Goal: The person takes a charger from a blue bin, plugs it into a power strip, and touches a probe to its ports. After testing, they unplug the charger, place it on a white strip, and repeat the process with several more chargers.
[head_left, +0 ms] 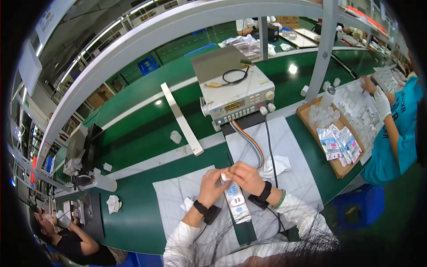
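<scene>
My left hand (pixel 211 188) and my right hand (pixel 249 179) meet above the far end of a white power strip (pixel 240 212). Between their closed fingertips is a small white block-like piece (pixel 225 177), perhaps a plug or adapter; the fingers hide much of it. The strip, with blue socket panels, lies lengthwise toward me between pale sheets. Each wrist wears a black strap with a dark box. A crumpled white cloth (pixel 276 166) lies to the right of my right hand.
Beyond my hands stands a bench test instrument (pixel 238 95) with striped ribbon wires (pixel 249 141) and a black cable. A cardboard tray (pixel 311 127) holds clear parts and packets. A white bar (pixel 181 118) lies left. Co-workers sit at right (pixel 396 129) and lower left (pixel 82 242).
</scene>
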`<move>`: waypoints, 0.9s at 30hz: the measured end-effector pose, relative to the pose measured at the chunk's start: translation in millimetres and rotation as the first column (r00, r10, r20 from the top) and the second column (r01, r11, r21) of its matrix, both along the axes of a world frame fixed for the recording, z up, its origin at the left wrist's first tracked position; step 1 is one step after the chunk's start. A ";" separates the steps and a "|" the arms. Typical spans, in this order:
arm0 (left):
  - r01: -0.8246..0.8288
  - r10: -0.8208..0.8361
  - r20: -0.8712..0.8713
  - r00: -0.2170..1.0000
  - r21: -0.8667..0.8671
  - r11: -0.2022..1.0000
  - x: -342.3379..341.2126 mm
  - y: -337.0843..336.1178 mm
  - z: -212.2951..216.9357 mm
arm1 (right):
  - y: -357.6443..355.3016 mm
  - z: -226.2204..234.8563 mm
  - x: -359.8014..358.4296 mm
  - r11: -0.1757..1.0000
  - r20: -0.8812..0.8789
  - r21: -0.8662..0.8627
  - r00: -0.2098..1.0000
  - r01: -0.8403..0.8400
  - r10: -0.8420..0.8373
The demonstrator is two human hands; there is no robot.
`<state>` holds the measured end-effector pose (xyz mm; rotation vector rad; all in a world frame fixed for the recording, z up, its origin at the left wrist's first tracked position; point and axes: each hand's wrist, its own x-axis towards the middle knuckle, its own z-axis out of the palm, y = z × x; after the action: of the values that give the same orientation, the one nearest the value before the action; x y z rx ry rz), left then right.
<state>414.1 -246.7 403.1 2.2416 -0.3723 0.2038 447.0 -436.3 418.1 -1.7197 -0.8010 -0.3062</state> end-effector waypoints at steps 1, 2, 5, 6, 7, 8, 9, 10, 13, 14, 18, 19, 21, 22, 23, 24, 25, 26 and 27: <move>-0.016 0.016 0.005 1.000 -0.017 1.000 0.9 0.1 -5.7 | -0.5 4.5 -1.7 0.999 0.013 0.043 1.000 0.006 -0.006; -0.031 0.031 0.010 0.999 -0.034 0.999 0.4 0.0 -10.5 | -3.1 11.6 -6.4 0.999 -0.001 0.037 1.000 0.005 -0.005; -0.051 0.053 0.023 0.998 -0.044 0.998 -1.2 -0.7 -4.5 | -9.9 50.8 -18.1 0.996 -0.006 0.079 0.999 -0.031 0.031; -0.042 0.044 0.040 0.998 -0.050 0.998 0.1 -3.1 -1.6 | -14.4 51.9 -22.8 0.997 -0.007 0.071 1.000 -0.030 0.031; -0.043 0.045 0.039 0.998 -0.057 0.997 0.9 -4.5 -0.2 | -20.2 49.8 -31.5 0.998 -0.089 0.016 0.994 -0.066 0.068; -0.039 0.040 0.018 0.999 -0.059 0.997 -0.3 -5.1 1.4 | -25.6 46.3 -42.3 0.993 -0.173 -0.033 0.980 -0.110 0.102; -0.035 0.035 -0.003 0.999 -0.061 0.998 -1.7 -5.4 2.8 | -29.2 43.2 -50.5 0.985 -0.257 -0.077 0.957 -0.157 0.132; -0.032 0.031 -0.023 0.999 -0.062 0.998 -3.3 -5.3 3.8 | -31.1 41.1 -55.8 0.983 -0.257 -0.080 0.957 -0.162 0.137; -0.038 0.037 -0.016 0.999 -0.072 0.997 -3.9 -3.4 2.6 | -33.5 31.5 -64.3 0.974 -0.238 -0.165 0.964 -0.158 0.116; -0.039 0.038 -0.012 0.999 -0.075 0.996 -3.5 -2.6 2.4 | -33.5 28.7 -65.4 0.973 -0.236 -0.163 0.964 -0.164 0.123; -0.097 0.087 -0.044 0.995 -0.307 0.947 -4.6 -3.0 14.7 | -31.4 24.1 -64.0 0.974 -0.141 -0.163 0.981 -0.154 0.132; -0.097 0.092 -0.032 0.995 -0.297 0.950 5.2 2.8 21.6 | -31.7 23.5 -62.8 0.974 -0.182 -0.150 0.973 -0.169 0.141; -0.094 0.176 0.213 0.961 -0.347 0.933 41.5 20.6 43.4 | -33.8 18.7 -61.3 0.972 -0.271 -0.128 0.950 -0.196 0.156; -0.099 0.182 0.219 0.959 -0.343 0.934 59.7 29.2 55.1 | -35.4 15.3 -61.6 0.971 -0.265 -0.124 0.950 -0.203 0.164; -0.112 0.133 0.249 0.959 -0.095 0.989 78.6 41.4 71.2 | -34.5 14.2 -62.1 0.964 -0.303 -0.138 0.936 -0.227 0.177; -0.124 0.079 0.263 0.962 0.159 0.979 94.4 49.4 82.7 | -33.9 13.1 -62.1 0.956 -0.339 -0.152 0.922 -0.250 0.187; -0.126 0.077 0.274 0.958 0.164 0.978 112.9 52.2 82.7 | -34.1 11.0 -61.2 0.950 -0.378 -0.170 0.907 -0.264 0.184; -0.161 0.103 0.202 0.974 0.293 0.943 130.1 59.3 78.2 | -32.2 10.6 -61.2 0.949 -0.365 -0.159 0.909 -0.272 0.199; -0.167 0.124 0.129 0.984 0.408 0.897 150.3 60.7 67.6 | -34.4 10.6 -60.7 0.950 -0.364 -0.139 0.907 -0.279 0.213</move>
<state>564.4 -186.0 470.7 2.6953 -0.3232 0.3439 386.3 -470.7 428.6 -1.7571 -0.7931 0.2499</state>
